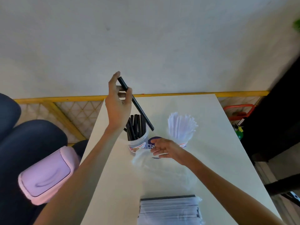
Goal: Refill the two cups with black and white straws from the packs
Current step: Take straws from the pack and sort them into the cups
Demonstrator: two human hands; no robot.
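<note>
Cup (138, 143) with black straws (137, 125), other cup (183, 144) with white straws (181, 125)

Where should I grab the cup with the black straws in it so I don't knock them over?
Hold the cup by its clear round wall, low down, below the rim. Coming in from the left side is probably best. The black straws stick up and fan out of the top, so there is no room from above, and the white-straw cup stands close on its right.
</note>
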